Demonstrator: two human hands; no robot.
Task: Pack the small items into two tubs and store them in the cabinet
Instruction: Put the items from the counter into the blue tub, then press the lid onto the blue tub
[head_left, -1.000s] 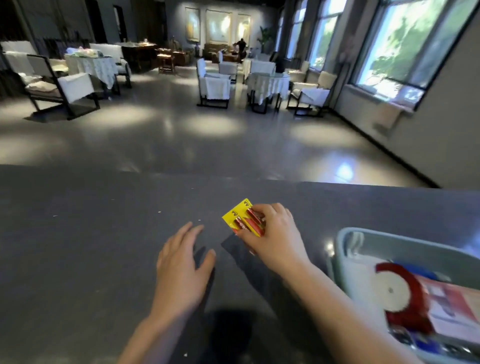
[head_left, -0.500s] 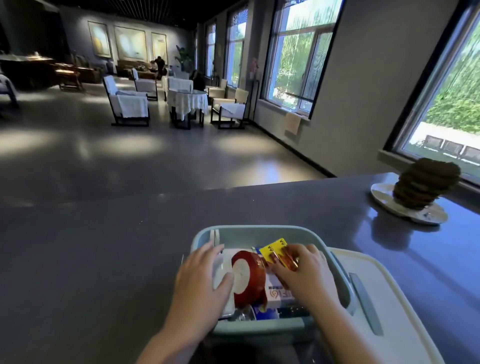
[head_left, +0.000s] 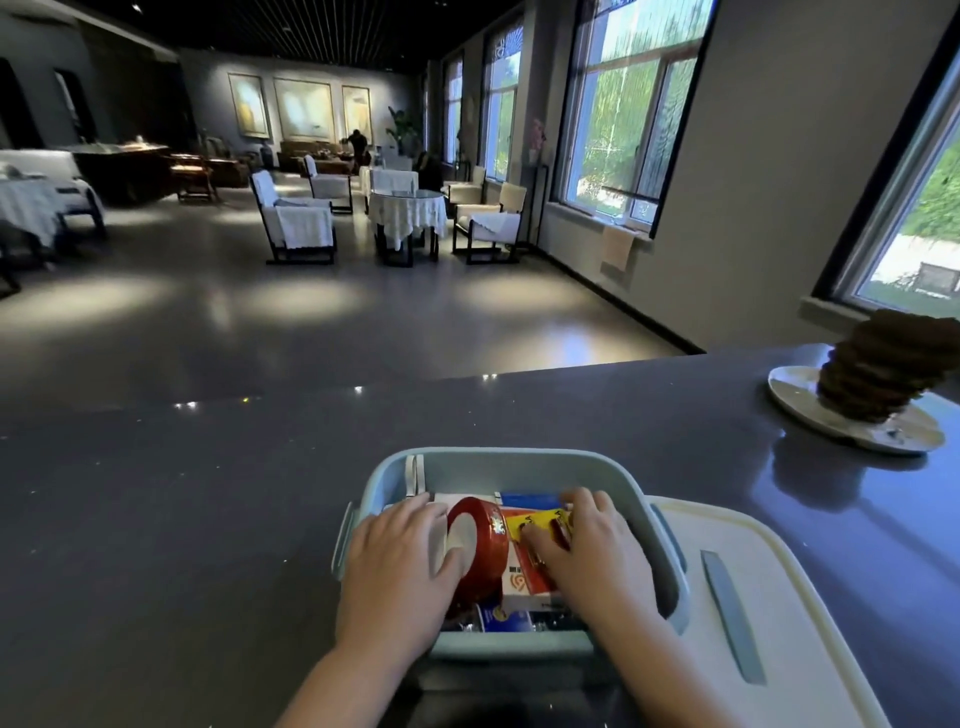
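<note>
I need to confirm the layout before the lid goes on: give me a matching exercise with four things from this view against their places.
Things:
1. red tape roll
2. yellow battery pack
3. white lid
4. plate

Places:
A. far right of the counter, under a brown stack
B. on the counter right of the tub
C. in the tub, beside the left hand
D. in the tub, under the right hand

Pairs: 1-C, 2-D, 3-B, 4-A
</note>
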